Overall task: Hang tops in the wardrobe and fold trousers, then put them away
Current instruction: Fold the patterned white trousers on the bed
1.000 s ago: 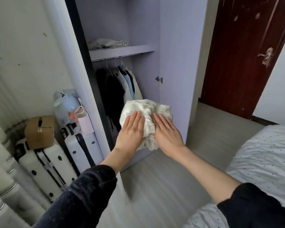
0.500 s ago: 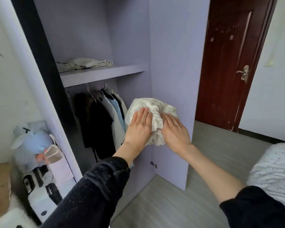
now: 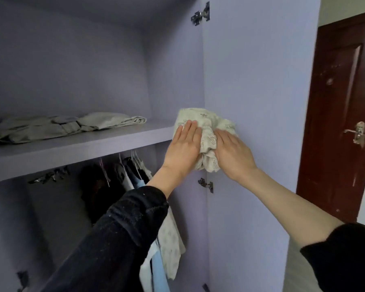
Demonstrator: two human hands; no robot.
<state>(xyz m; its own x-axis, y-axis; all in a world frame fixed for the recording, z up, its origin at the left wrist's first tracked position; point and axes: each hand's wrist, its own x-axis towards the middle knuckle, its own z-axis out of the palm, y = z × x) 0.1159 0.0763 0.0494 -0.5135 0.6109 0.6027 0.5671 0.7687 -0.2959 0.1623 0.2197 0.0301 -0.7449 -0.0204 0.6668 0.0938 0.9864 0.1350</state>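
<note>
while the folded trousers [image 3: 204,131] — a pale, printed bundle — sit pressed between two palms at the right end of the shelf [image 3: 76,147], the step in hand looks like the putting away. the left hand [image 3: 182,148] lies flat against the bundle's near-left side, fingers straight and together, pointing to about twelve o'clock; the right hand [image 3: 233,153] covers its right side, fingers extended toward eleven o'clock, and whether the thumbs hook underneath cannot be told. the bundle seems level with the shelf's front edge, part of it sagging below between the wrists, so it is probably not yet resting fully on the board. at nine o'clock from it, well apart, another folded grey garment [image 3: 67,126] already lies on the shelf. below, at about seven o'clock, tops on hangers [image 3: 133,173] hang from the rail. the open wardrobe door [image 3: 259,123] stands just beside the right hand. the next move likely calls for sliding the bundle forward and leftward — onto bare shelf — without letting the folds spill.
</note>
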